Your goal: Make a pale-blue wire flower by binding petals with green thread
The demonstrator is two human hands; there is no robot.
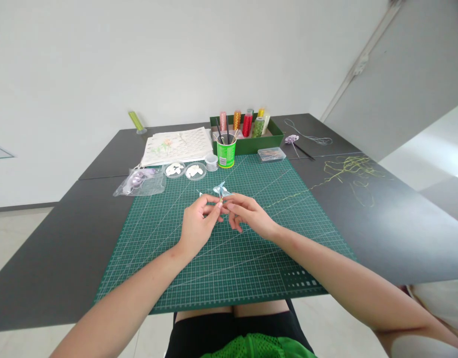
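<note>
My left hand (199, 222) and my right hand (247, 215) meet over the middle of the green cutting mat (169, 258). Together their fingertips pinch a small pale blue flower-like piece (221, 190) on a thin stem, held just above the mat. A fine thread (288, 196) runs from the piece to the right across the mat toward a tangle of yellow-green thread (350, 171).
Behind the hands stand a green cup of sticks (226, 151), two small dishes of white petals (184, 170), a plastic bag (141, 181), pattern sheets (179, 144), a green tray of thread spools (247, 130), a clear box (271, 154) and a purple flower (291, 139). The dark table (46, 258) extends on both sides.
</note>
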